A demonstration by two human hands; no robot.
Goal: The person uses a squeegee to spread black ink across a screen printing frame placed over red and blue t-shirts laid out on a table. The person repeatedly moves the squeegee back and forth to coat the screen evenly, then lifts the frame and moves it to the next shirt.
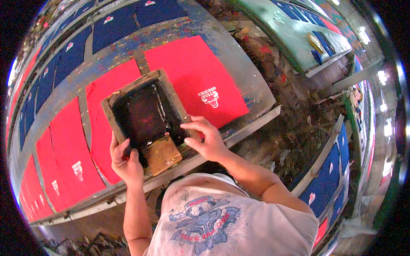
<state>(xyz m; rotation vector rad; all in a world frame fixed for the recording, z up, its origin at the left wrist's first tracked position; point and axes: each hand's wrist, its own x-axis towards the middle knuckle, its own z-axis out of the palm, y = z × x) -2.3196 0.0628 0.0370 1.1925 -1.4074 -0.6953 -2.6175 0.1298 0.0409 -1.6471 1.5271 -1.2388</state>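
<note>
Brown frame (174, 94) sits between hands (127, 162) (209, 138) — apparently near the table edge (254, 124).

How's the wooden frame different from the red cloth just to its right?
The frame is brown with a dark middle; the cloth is bright red with a white print. The frame has raised edges, but the cloth is flat. The left hand and right hand are at the frame's sides, while neither touches the cloth. Both look roughly four-sided.
</note>
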